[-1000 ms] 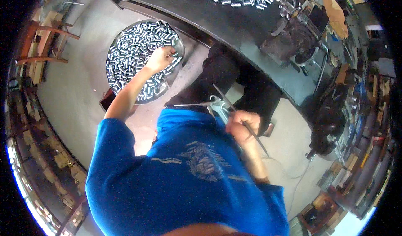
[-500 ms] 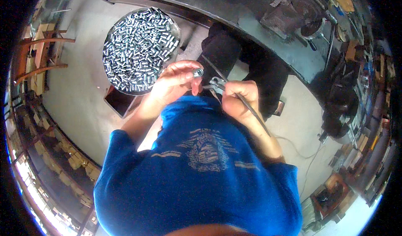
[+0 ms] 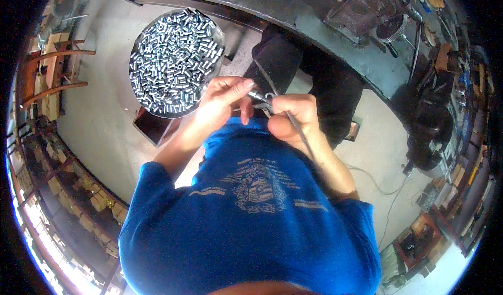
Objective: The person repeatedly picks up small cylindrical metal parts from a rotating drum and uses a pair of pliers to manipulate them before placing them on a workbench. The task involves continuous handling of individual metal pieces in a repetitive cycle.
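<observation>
My left hand (image 3: pixel 224 97) pinches a small shiny metal sleeve (image 3: pixel 254 94) between thumb and fingers. Closed around a long, thin, dark metal rod (image 3: pixel 265 76) is my right hand (image 3: pixel 294 118); the rod slants from upper left to lower right, past the wrist. At the right fingertips shows a small metal ring-like end (image 3: pixel 269 96), close against the sleeve. Whether it sits inside the sleeve or only touches it, I cannot tell. Beyond my left hand, a round tray (image 3: pixel 222 34) is heaped with similar short metal sleeves (image 3: pixel 175 59).
A dark workbench (image 3: pixel 293 25) runs across the far side, with a heavy dark machine (image 3: pixel 367 9) on it at the right. Under the tray is a dark open box (image 3: pixel 154 124). Shelves of blocks (image 3: pixel 78 190) line the left, and a cable (image 3: pixel 380 192) lies on the floor.
My left hand has turned the sleeve from facing up to pointing right. My right hand has shifted slightly left, bringing its metal end up to the sleeve.
</observation>
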Available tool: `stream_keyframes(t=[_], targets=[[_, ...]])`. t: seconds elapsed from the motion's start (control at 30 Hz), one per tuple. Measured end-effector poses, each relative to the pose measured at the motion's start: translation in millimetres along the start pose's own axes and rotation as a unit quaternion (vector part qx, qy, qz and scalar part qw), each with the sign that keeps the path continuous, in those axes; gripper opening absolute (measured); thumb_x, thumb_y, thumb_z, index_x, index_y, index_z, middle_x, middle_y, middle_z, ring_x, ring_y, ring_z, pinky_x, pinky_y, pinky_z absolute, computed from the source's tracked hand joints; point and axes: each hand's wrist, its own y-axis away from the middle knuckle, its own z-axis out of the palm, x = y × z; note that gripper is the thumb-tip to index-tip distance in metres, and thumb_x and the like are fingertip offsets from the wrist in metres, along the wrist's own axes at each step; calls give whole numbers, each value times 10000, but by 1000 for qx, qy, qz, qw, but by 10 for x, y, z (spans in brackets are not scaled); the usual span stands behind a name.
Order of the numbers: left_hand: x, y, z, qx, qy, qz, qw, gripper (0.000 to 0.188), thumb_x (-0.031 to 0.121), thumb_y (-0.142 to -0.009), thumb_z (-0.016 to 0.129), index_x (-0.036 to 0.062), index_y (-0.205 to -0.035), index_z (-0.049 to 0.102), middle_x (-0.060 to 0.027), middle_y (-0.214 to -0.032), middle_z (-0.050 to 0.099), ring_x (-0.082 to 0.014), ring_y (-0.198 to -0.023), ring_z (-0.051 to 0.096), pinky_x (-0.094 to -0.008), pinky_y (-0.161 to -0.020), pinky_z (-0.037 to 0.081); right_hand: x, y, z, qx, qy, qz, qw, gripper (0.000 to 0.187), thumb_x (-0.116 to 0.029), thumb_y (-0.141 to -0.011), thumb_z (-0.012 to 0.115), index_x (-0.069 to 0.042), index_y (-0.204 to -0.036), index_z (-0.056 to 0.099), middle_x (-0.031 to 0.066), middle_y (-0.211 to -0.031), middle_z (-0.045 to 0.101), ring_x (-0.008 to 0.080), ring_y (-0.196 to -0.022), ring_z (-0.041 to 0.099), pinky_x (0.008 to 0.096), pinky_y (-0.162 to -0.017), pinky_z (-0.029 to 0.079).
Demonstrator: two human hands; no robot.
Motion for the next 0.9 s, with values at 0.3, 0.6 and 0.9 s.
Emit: stream_keyframes(t=[0.3, 0.6, 0.9], targets=[[87, 28, 36, -63, -129, 118, 983, 141, 15, -843, 574, -39, -972, 587, -89, -890, 613, -151, -770, 623, -260, -723, 511, 136, 28, 108, 44, -45, -11, 998, 515, -430, -749, 658, -57, -565, 354, 46, -495, 340, 186, -440, 351, 317, -427, 286], [107, -84, -41, -65, -150, 73, 984, 180, 2, -792, 617, -7, -969, 588, -37, -847, 618, -80, -703, 581, -210, -623, 471, 111, 121, 56, 80, -41, 32, 995, 568, -474, -735, 658, -50, -517, 349, 10, -477, 306, 107, -444, 304, 279, -416, 221], [66, -304, -332, 115, -529, 267, 797, 206, 25, -589, 629, 50, -794, 640, -55, -593, 456, -143, -458, 431, -278, -449, 347, -113, 215, -18, -17, -49, -66, 996, 259, -17, -633, 549, -54, -495, 333, 62, -485, 479, 165, -413, 487, 271, -386, 337]])
